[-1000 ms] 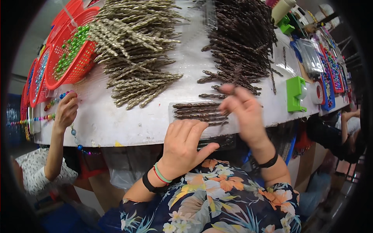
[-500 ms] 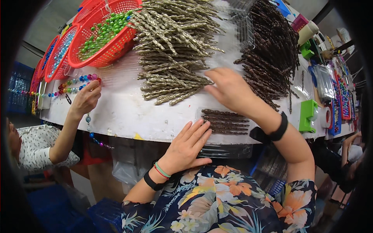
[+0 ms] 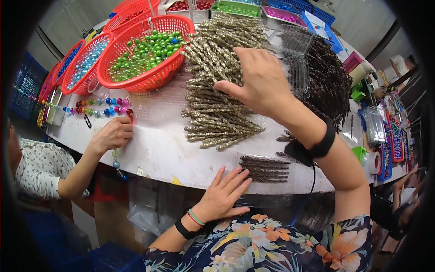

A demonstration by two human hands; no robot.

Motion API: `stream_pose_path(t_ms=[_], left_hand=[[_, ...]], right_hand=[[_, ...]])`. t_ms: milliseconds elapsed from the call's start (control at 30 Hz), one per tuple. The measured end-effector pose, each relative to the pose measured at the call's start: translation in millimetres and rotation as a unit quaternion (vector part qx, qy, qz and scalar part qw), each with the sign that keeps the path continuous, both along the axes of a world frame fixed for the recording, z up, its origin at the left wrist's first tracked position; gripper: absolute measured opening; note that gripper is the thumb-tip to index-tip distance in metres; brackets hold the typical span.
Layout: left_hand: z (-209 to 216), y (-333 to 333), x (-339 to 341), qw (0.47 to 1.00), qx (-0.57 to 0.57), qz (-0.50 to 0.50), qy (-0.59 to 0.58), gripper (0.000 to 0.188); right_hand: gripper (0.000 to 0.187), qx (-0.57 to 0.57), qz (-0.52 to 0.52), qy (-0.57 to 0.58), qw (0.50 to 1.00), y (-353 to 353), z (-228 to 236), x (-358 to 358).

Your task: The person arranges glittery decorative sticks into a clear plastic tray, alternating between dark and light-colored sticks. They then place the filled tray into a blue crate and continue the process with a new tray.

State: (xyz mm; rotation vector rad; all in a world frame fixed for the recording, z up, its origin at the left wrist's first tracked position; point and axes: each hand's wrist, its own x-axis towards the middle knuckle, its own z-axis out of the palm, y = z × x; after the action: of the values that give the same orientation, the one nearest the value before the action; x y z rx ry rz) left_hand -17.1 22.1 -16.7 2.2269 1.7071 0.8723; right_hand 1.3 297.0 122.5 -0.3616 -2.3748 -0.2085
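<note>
Nearest you is your floral top [image 3: 253,247], just below the table edge. Your left hand [image 3: 225,195] lies palm down at the front of the white table [image 3: 176,156], its fingers spread and gripping nothing that shows, with the fingertips at the left end of a row of dark twisted sticks [image 3: 265,170]. Those sticks lie side by side, running left to right, on a clear tray [image 3: 293,176] by the table edge. A little beyond, to your left, a co-worker's hand [image 3: 115,135] is at a string of colored beads [image 3: 114,156] that hangs over the edge. Farther in, your right hand [image 3: 260,75] is above the big pile of gold twisted sticks [image 3: 213,109], thumb and fingers well apart; you cannot tell from this view whether the fingertips touch the pile. To the left of the pile sits a red basket [image 3: 140,86] of green beads; to its right, beyond your right forearm, is a heap of dark sticks [image 3: 331,81], with clear trays [image 3: 294,43] beside it. Farthest back stands a green tray [image 3: 235,9] of beads.
</note>
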Motion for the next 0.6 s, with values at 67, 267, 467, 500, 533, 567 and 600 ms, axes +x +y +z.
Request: stream_pose_path(t_ms=[67, 267, 467, 500, 533, 567, 600], left_hand=[[-0.5, 2.1, 0.3, 1.000, 0.003, -0.001, 0.000, 0.084], [-5.6, 1.8, 1.7, 1.000, 0.019, 0.009, -0.016, 0.081], [-5.4, 1.7, 0.0, 0.999, 0.028, 0.012, -0.022, 0.078], [-6.1, 1.7, 0.3, 0.999, 0.029, 0.010, -0.021, 0.078], [-6.5, 1.9, 0.4, 0.999, 0.030, 0.008, -0.021, 0.078], [-6.6, 2.3, 0.0, 0.999, 0.032, 0.007, -0.021, 0.078], [-6.8, 1.8, 0.2, 0.999, 0.033, 0.009, -0.023, 0.078]], right_hand=[[0.070, -0.025, -0.056, -0.083, 0.995, -1.1, 7.7, -17.2], [0.054, 0.044, -0.064, -0.142, 0.987, 9.0, 5.4, -30.4], [0.038, 0.070, -0.002, -0.101, 0.992, 18.2, -7.1, -29.2], [0.036, 0.091, 0.000, -0.092, 0.992, 18.7, -10.6, -29.3], [0.034, 0.111, 0.002, -0.083, 0.990, 19.8, -14.4, -29.8], [0.032, 0.131, 0.005, -0.074, 0.989, 20.2, -16.8, -29.6], [0.033, 0.122, 0.019, -0.071, 0.990, 18.3, -16.7, -28.9]])
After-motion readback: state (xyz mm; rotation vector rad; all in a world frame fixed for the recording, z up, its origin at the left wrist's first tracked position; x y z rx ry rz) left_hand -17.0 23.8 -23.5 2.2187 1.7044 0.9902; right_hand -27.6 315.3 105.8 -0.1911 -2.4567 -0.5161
